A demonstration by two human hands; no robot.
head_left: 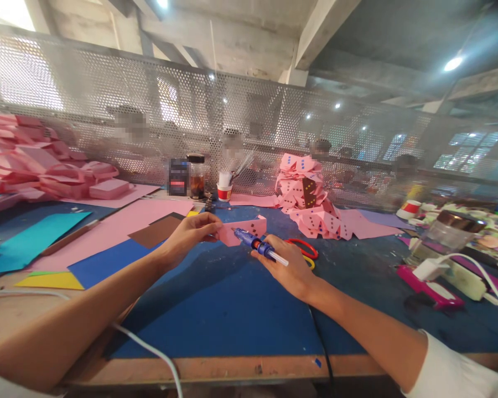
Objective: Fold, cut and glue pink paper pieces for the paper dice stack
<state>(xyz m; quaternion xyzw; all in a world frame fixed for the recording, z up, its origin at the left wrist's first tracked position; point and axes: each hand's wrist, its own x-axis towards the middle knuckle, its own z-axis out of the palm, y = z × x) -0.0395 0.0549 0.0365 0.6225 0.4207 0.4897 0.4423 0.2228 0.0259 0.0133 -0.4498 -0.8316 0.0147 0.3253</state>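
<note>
My left hand (195,232) pinches the left end of a pink paper strip (255,226) that carries small dark squares and has a folded right end. In my right hand (288,265) is a blue glue gun (251,240), with a clear glue stick poking out of its back. The gun's nozzle points left and lies against or just in front of the strip; I cannot tell whether it touches. Behind my right hand, red-handled scissors (307,249) and a yellow handle lie on the blue mat (232,309).
Pink folded paper pieces (45,160) are heaped at the left. A pile of dotted pink pieces (305,193) stands behind my hands. Coloured sheets (112,262) spread leftward. A jar (197,177), a paper cup (224,188) and a pink power strip (429,287) stand around; a black cable (321,337) crosses the front edge.
</note>
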